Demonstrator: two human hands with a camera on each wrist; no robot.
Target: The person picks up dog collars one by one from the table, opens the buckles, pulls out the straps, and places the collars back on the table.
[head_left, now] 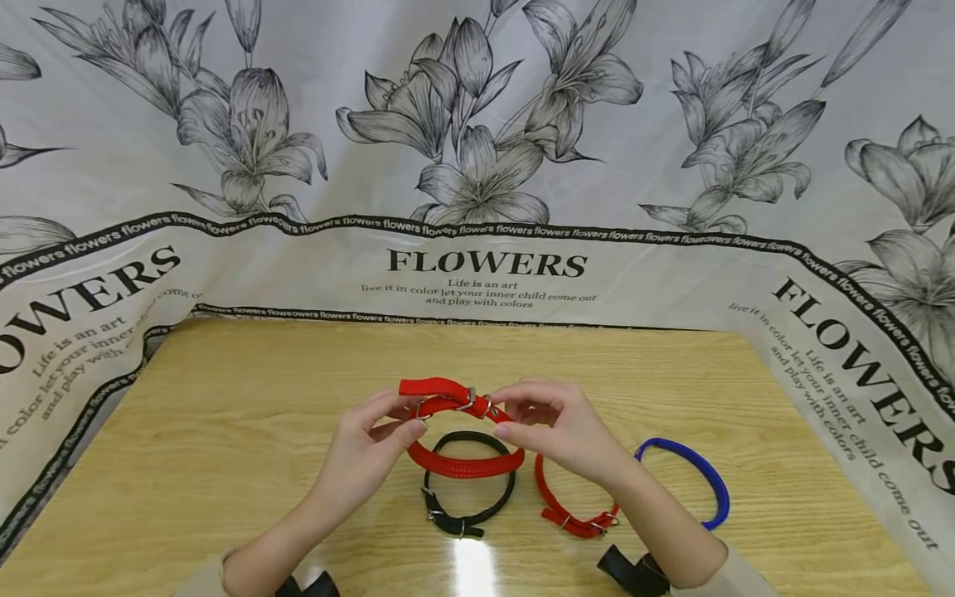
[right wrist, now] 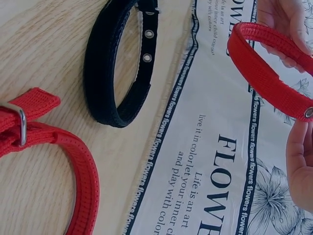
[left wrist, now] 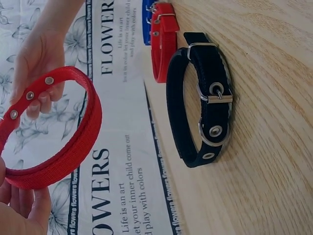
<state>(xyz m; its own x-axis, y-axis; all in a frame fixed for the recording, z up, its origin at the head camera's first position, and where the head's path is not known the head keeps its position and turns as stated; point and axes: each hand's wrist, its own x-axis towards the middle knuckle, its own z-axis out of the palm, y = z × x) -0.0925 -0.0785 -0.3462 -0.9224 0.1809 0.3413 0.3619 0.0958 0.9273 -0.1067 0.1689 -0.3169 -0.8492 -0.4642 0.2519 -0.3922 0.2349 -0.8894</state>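
just below the centre of the frame, the left hand [head_left: 364, 448] and right hand [head_left: 567, 427] each pinch one side of a buckled red collar [head_left: 466, 468] between thumb and fingers, raised above a wood-grain table [head_left: 224, 431]. lower down lie a black collar [head_left: 451, 524], a second red collar [head_left: 574, 526] and, at lower right, a blue collar [head_left: 716, 481].

Beige sleeves [head_left: 729, 574] are worn with black wrist devices [head_left: 630, 572].

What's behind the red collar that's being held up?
In the head view, the black collar, lying on the table. Its far and near parts show, but the held collar covers bits of its sides.
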